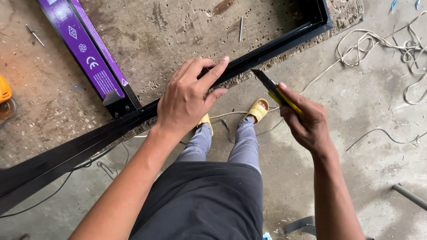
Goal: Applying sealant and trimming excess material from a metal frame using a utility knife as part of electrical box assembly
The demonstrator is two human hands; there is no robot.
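Far left, an orange tool (pixel 4 89) is peeking in at the frame edge on the worn bench top (pixel 178 35). Next, a purple-wrapped bar (pixel 84 49) is lying diagonally w/ its end meeting the long black frame rail (pixel 80 144), which is running along the bench edge. Left hand (pixel 187 100) is pressing down on that rail, fingers spread, not clenched. Right hand (pixel 307 120) is gripping a yellow-black utility knife (pixel 275 91), blade tip just beside the rail. Pale cords (pixel 378 44) are lying on the concrete floor, far right.
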